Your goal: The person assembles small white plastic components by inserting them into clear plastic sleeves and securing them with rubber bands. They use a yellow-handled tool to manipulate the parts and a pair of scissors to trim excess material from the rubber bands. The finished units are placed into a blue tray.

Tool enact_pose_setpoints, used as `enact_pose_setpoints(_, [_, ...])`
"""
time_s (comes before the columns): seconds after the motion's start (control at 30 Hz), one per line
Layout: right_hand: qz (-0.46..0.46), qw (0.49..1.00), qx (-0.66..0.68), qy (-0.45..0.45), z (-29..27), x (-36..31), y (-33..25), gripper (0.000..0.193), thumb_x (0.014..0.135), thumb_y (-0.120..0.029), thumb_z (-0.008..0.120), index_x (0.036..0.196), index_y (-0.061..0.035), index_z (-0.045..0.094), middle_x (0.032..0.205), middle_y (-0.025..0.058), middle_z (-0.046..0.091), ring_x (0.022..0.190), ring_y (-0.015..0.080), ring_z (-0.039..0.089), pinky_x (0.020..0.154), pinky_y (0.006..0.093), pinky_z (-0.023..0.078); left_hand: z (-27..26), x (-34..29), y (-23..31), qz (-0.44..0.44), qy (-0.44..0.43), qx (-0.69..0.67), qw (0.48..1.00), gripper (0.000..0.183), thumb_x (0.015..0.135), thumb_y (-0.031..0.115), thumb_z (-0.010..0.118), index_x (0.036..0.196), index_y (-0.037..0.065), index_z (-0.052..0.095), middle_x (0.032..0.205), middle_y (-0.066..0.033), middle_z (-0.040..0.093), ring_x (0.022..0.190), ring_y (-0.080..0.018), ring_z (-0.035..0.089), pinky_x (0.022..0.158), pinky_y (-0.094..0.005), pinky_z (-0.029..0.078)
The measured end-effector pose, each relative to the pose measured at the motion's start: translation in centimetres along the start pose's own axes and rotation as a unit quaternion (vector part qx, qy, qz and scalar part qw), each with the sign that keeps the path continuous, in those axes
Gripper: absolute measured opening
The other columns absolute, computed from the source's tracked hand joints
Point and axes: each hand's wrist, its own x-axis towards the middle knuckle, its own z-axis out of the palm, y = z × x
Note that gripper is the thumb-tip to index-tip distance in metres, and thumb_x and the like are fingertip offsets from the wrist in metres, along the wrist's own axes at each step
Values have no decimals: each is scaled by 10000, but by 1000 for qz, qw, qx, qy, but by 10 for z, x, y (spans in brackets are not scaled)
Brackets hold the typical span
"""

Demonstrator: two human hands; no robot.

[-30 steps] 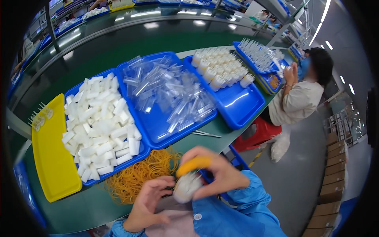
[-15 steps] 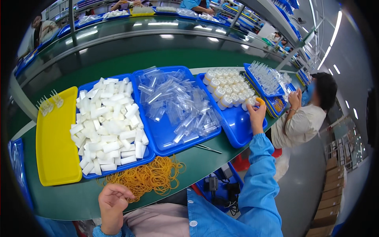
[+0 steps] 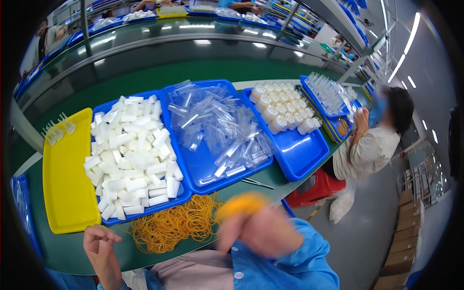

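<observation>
My left hand (image 3: 103,253) hovers by the table's front edge, left of a heap of orange rubber bands (image 3: 169,224). Its fingers are curled in, with nothing visible in them. Smeared by motion, my right hand (image 3: 266,229) is over the front edge, right of the rubber bands. An orange covering (image 3: 244,204) shows on a finger of it; whether it holds anything cannot be made out. Behind the bands, a blue tray (image 3: 187,194) is heaped with short white foam blocks (image 3: 133,159). The blue tray (image 3: 205,168) beside it holds clear plastic sleeves (image 3: 220,123).
Round white parts (image 3: 282,106) stand in rows in a blue tray (image 3: 304,154) at right. At left, a yellow tray (image 3: 70,179) bears several clear pronged pieces (image 3: 58,128). Tweezers (image 3: 257,182) lie near the front edge. A co-worker (image 3: 372,135) sits at right, near a red stool (image 3: 319,189).
My right hand has moved from the round white parts down and left toward the front edge. My left hand has shifted left, away from the rubber bands.
</observation>
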Motion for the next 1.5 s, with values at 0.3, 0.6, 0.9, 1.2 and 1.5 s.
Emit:
enact_pose_setpoints(0.3, [41, 943, 31, -329, 84, 26, 69, 446, 914, -298, 509, 1249, -8, 459, 1091, 129, 560, 968, 293, 565, 855, 416, 451, -8, -10, -23, 27, -41, -65, 997, 237, 879, 199, 599, 936, 80, 402, 841, -46, 430, 746, -136, 431, 708, -292, 408])
enact_pose_setpoints(0.6, [-185, 886, -318, -282, 66, 14, 9, 375, 866, -179, 571, 1204, -23, 526, 1162, 132, 535, 1009, 312, 551, 867, 416, 450, -18, -5, -6, -14, 26, -51, 998, 103, 807, 46, 595, 888, -3, 555, 823, -113, 580, 792, -189, 563, 761, -301, 456])
enact_pose_setpoints(0.9, [-272, 691, -650, -161, 32, 82, -4, 415, 688, -147, 691, 1083, -49, 608, 990, 165, 611, 925, 344, 586, 838, 425, 443, -64, 55, 26, 37, -5, 205, 978, 330, 854, 105, 630, 1153, 14, 525, 896, -25, 596, 818, -88, 552, 761, -231, 455])
enact_pose_setpoints(1.2, [-275, 708, -635, -143, 28, 279, 10, 305, 868, -250, 546, 1090, -50, 608, 1001, 164, 600, 959, 330, 549, 838, 388, 428, -126, 236, 13, 83, 63, 490, 865, 159, 771, 158, 669, 861, 28, 651, 762, -81, 636, 725, -182, 606, 667, -296, 476])
enact_pose_setpoints(1.5, [-69, 593, -802, -23, 51, 392, 93, 332, 770, -352, 598, 958, -85, 658, 906, 158, 659, 942, 312, 600, 819, 470, 407, -123, 298, -18, 282, 111, 682, 666, 225, 734, 138, 680, 927, 73, 583, 870, -105, 568, 785, -288, 591, 658, -374, 481])
